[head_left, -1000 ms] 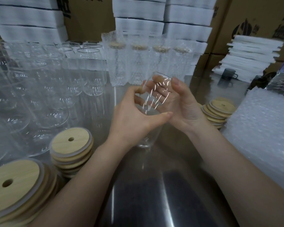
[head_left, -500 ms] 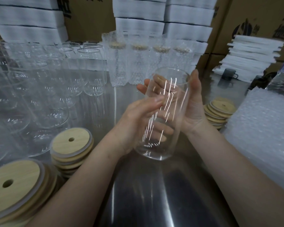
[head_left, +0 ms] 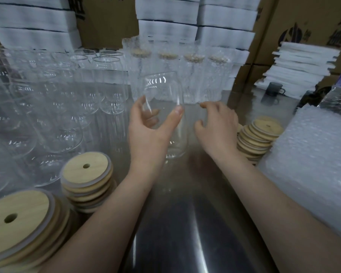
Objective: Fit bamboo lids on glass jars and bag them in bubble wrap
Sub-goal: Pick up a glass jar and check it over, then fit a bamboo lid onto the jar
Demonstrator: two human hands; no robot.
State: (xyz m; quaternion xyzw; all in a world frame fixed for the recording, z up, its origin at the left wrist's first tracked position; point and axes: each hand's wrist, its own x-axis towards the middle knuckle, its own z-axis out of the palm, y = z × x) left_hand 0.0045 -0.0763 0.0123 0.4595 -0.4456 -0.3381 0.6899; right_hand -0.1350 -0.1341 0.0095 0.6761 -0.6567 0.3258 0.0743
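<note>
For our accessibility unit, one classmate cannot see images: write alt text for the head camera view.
A person's left hand grips an upright, lidless glass jar at a steel table, the right hand loosely curled beside it, holding nothing. Stacks of bamboo lids sit on both sides, empty jars left, bubble wrap right.

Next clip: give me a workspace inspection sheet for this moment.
Surface: steel table, shiny.
Job's things: glass jar upright, unlidded; bamboo lid stacks left and right; bubble wrap pile right; four bagged jars at back; bare jars left.
Clutter: dark mug, water bottle, far right.
Hands: left hand grips the glass jar; right hand holds nothing, near the right stack.
Cables: nothing seen.
Surroundings: cardboard boxes, white foam stacks.
</note>
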